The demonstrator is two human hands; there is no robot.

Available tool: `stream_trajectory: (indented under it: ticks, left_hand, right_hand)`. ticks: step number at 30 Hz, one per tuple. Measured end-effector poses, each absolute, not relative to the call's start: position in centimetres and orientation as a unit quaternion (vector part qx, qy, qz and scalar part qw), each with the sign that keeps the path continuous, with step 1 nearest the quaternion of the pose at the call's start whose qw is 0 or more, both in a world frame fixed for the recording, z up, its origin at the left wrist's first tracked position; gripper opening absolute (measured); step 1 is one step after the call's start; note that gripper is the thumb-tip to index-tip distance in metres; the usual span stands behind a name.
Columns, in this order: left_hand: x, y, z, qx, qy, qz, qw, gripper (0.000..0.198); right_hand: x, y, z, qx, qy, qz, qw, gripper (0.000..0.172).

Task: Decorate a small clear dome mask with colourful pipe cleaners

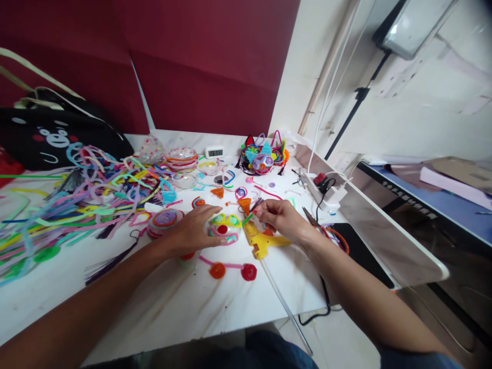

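My left hand (196, 225) grips a small clear ball (230, 230) from its left side, thumb low and fingers above. Yellow, green and pink pipe cleaner shapes and a red round nose form a face on the ball. Just right of it, my right hand (282, 218) is pinched on a short green pipe cleaner (249, 219) whose free end points at the ball. Under and beside that hand lies a yellow hot glue gun (261, 244), a long clear glue stick (286, 305) running from it past the table's front edge.
Loose pipe cleaners (88, 200) are heaped at left near a black bag (57, 136). Finished decorated balls (263, 156) and a small timer (214, 152) stand at the back. Scissors (310, 217), a black pad (359, 251) and a power strip (323, 192) are at right.
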State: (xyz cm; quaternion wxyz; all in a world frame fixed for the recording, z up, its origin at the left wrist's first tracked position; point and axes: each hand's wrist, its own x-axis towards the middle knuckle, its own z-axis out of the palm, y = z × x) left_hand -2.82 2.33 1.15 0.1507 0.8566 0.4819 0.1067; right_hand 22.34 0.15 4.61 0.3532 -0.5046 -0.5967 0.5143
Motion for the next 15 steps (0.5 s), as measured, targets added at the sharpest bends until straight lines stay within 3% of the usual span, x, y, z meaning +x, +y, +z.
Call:
stream_trajectory:
  ticks: [15]
  left_hand:
    - [-2.5, 2.9, -0.3, 0.858, 0.455, 0.133, 0.197, 0.095]
  right_hand:
    - [22.6, -0.7, 3.2, -0.495, -0.611, 0.527, 0.322, 0.018]
